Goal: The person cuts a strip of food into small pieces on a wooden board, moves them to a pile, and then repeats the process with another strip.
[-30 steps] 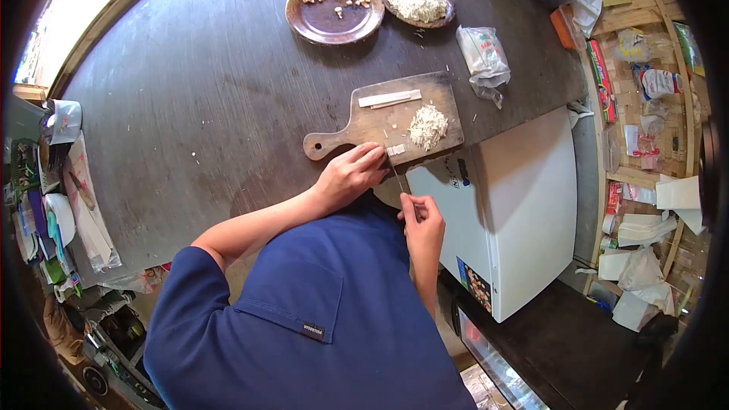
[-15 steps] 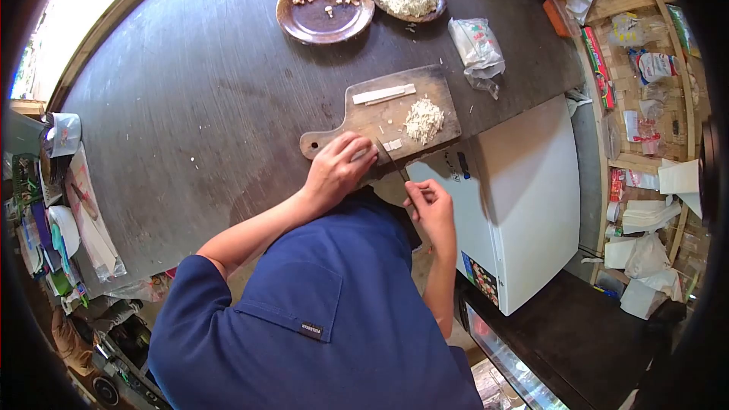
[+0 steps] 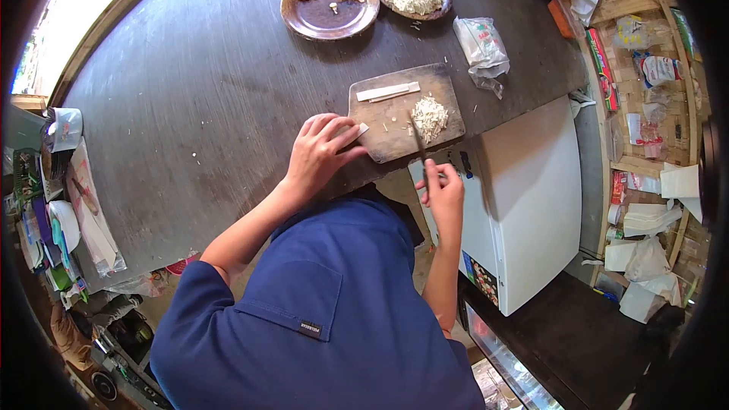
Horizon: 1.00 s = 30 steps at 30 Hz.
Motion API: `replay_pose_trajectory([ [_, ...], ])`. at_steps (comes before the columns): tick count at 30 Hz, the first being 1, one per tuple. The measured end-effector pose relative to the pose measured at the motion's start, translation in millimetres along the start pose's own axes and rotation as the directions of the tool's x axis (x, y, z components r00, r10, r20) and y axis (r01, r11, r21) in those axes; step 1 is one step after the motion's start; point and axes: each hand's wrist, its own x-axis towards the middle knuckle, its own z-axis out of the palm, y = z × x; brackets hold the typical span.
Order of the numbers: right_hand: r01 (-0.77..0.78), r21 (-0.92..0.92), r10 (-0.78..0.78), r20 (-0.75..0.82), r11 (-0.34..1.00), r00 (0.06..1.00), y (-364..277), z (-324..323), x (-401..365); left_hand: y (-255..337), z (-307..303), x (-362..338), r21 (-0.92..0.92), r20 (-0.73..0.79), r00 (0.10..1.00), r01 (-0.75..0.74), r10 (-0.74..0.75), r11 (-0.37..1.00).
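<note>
A wooden cutting board point(image 3: 391, 129) lies at the table's front edge. On it are a pile of thin white slivers point(image 3: 430, 119) and pale flat strips point(image 3: 388, 92). My left hand point(image 3: 323, 146) rests over the board's handle end, hiding the handle. Its fingers are closed around a small white piece point(image 3: 363, 128), whose end shows at the fingertips. In my right hand point(image 3: 445, 185) is a knife point(image 3: 418, 139), gripped by its handle. The blade points away from me and its tip lies beside the sliver pile.
Farther back stand a brown plate point(image 3: 331, 23) with small tan chunks and another plate point(image 3: 446, 6) heaped with white shreds. A plastic-wrapped packet point(image 3: 481, 49) lies right of them. A white refrigerator point(image 3: 531, 205) stands against the table's right side.
My left hand has moved left toward the board's handle with the white piece. The knife has swung right and away from me, from the cut slivers by my fingers to the pile.
</note>
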Motion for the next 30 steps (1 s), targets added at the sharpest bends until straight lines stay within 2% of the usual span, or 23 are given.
replay_pose_trajectory([
  [2,0.04,0.085,-0.037,-0.043,0.996,0.998,5.3,-12.2,2.5,-1.2,-4.2,-6.1,-0.018,0.024,0.999,-0.026,0.026,0.999],
  [4,0.038,0.117,-0.036,-0.017,0.992,0.999,3.9,-15.0,-4.8,-8.3,-8.9,-9.6,-0.038,0.051,0.997,-0.054,0.056,0.998],
  [6,0.029,0.132,-0.038,0.069,0.991,0.997,6.8,-11.5,-13.7,-16.0,-10.8,-10.2,0.049,0.104,0.979,-0.182,0.176,0.982],
  [8,0.029,0.136,-0.042,0.097,0.99,0.994,8.6,-6.1,-18.2,-16.6,-12.4,-4.6,0.01,0.06,0.983,-0.175,0.174,0.985],
  [11,-0.027,0.013,0.025,0.126,1.0,0.992,7.0,-0.1,-19.8,-20.0,-15.9,-1.9,-0.028,0.084,0.982,-0.167,0.169,0.986],
  [12,-0.026,0.019,0.024,0.126,0.999,0.992,2.4,0.8,-20.2,-20.2,-13.8,-1.0,-0.03,0.047,0.985,-0.163,0.164,0.986],
  [14,0.041,-0.17,-0.029,0.075,0.985,0.997,-8.8,0.9,-20.8,-18.1,-10.3,3.5,-0.035,0.015,0.986,-0.167,0.167,0.985],
  [15,0.035,-0.166,-0.024,0.068,0.986,0.997,-13.7,-0.2,-19.7,-15.4,-7.6,6.2,-0.046,-0.051,0.99,-0.137,0.135,0.99],
  [16,0.056,-0.27,-0.052,0.021,0.961,0.998,-18.4,-1.5,-17.9,-11.6,-5.1,7.9,-0.058,-0.115,0.988,-0.107,0.1,0.993],
  [17,0.073,-0.372,-0.087,-0.02,0.925,0.996,-20.2,-2.1,-17.3,-7.6,-2.7,9.6,-0.06,-0.111,0.988,-0.113,0.105,0.992],
  [19,0.079,-0.389,-0.122,-0.085,0.918,0.989,-15.9,-5.6,-14.2,-0.9,1.9,16.0,-0.125,-0.107,0.994,0.016,-0.029,0.992],
  [20,0.081,-0.412,-0.153,-0.147,0.908,0.977,-14.3,-6.7,-13.7,2.7,3.7,21.0,-0.124,-0.106,0.994,0.013,-0.026,0.992],
  [21,0.099,-0.31,-0.142,-0.122,0.946,0.982,-22.6,-7.6,-19.6,6.0,4.8,28.0,-0.146,-0.11,0.993,0.019,-0.035,0.989],
  [22,0.095,-0.307,-0.138,-0.121,0.947,0.983,-22.1,-7.1,-22.5,9.4,5.7,34.4,-0.167,-0.111,0.993,0.027,-0.046,0.986],
  [24,0.072,-0.157,-0.082,-0.057,0.985,0.995,-18.7,-5.6,-27.7,17.4,5.2,49.2,-0.206,-0.107,0.99,0.065,-0.089,0.976],
  [26,0.071,-0.114,-0.079,-0.071,0.991,0.994,-12.6,-2.1,-31.1,25.3,3.1,63.2,-0.193,-0.219,0.974,0.02,-0.063,0.981],
  [27,0.074,-0.076,-0.08,-0.083,0.994,0.993,-9.0,-0.7,-32.5,27.7,5.0,65.0,-0.17,-0.215,0.976,-0.011,-0.026,0.985],
  [28,0.069,-0.072,-0.075,-0.082,0.995,0.994,-4.9,-0.5,-33.5,28.3,6.7,62.5,-0.169,-0.208,0.978,-0.011,-0.025,0.986],
  [30,0.102,0.014,-0.099,-0.139,0.995,0.985,2.9,-1.2,-34.7,25.7,13.1,53.1,-0.19,-0.044,0.994,-0.104,0.098,0.976],
])
